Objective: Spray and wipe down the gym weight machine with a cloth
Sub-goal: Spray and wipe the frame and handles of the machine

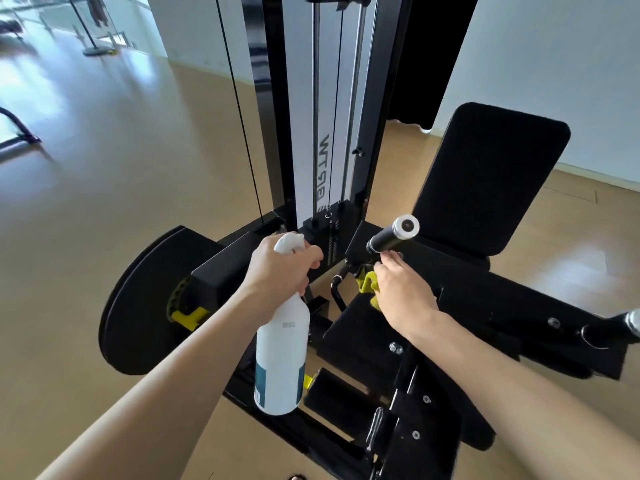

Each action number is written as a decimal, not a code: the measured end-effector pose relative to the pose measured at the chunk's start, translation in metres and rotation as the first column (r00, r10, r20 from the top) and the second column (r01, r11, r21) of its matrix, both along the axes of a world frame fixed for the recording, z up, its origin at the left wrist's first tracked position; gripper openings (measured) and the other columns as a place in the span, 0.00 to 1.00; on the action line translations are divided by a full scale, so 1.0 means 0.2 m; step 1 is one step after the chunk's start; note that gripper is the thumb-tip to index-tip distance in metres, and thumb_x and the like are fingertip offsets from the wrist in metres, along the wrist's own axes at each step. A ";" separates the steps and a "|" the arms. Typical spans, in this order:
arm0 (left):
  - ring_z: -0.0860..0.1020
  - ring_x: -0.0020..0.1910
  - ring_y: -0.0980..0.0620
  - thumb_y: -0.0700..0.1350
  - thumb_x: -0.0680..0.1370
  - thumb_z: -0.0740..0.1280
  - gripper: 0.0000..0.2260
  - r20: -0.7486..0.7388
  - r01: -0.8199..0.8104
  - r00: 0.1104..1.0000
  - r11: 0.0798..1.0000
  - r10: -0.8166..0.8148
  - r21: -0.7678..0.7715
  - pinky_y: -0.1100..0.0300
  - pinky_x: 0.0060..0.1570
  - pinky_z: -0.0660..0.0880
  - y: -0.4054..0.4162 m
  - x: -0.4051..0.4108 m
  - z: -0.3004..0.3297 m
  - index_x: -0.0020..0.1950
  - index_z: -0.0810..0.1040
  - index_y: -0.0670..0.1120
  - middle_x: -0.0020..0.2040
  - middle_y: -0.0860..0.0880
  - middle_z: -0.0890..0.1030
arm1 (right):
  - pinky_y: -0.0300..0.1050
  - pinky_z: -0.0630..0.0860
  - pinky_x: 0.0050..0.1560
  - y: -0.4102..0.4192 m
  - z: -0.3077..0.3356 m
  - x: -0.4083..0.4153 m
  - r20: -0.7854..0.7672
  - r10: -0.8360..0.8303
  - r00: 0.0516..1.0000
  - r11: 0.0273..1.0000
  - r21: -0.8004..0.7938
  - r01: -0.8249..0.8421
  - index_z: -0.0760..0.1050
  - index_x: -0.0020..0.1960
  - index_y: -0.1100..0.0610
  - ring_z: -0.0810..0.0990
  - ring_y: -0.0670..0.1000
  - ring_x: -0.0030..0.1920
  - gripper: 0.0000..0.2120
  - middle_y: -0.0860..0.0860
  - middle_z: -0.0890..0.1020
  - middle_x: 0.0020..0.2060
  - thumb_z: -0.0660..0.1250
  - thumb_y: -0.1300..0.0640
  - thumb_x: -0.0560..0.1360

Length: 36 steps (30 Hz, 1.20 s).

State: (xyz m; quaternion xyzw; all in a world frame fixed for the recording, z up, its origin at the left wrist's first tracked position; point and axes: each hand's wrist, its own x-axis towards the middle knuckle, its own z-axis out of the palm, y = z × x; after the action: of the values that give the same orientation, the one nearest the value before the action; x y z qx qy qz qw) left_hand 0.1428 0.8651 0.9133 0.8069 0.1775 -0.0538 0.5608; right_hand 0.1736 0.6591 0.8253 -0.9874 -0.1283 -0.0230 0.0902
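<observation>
Bottle first: white spray bottle [282, 351] hangs nearly upright, tipped a little, over the machine's left side, neck clenched in the left hand [280, 268], fingers curled round the trigger head. Opaque plastic, so fill level cannot be told; teal label at the bottom, print too small to read. Right hand [401, 289] has its grip bunched on a yellow cloth [369, 284], pressed on the black frame just below the handle bar [393, 237] with its silver end cap. Most of the cloth is hidden under the palm. Weight machine [485, 306] fills centre and right: black back pad [491, 181] tilted up, white weight tower [332, 116] behind with cables, round black disc [145, 299] at left with yellow tabs. Open tan floor [121, 168] lies wide to the left and beyond the pad at right. Machine's lower end and right bar are cut off by the frame edges. Tower lettering reads mirrored, partly unclear.
</observation>
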 end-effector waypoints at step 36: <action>0.70 0.23 0.52 0.46 0.73 0.77 0.18 -0.114 -0.014 0.993 0.985 -0.006 -0.172 0.56 0.33 0.76 -0.32 -0.43 0.20 0.60 0.79 0.42 0.44 0.41 0.86 | 0.47 0.81 0.42 -0.25 0.33 -0.39 -0.642 -0.034 0.766 -0.070 0.766 0.639 0.82 0.55 0.60 0.84 0.56 0.47 0.11 0.58 0.85 0.49 0.65 0.57 0.78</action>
State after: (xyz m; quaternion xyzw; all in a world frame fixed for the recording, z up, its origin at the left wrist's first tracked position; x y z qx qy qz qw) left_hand 0.0572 0.8012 0.9523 0.7504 0.2056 -0.1137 0.6178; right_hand 0.0954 0.6088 0.8903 -0.6137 0.2106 0.0927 0.7552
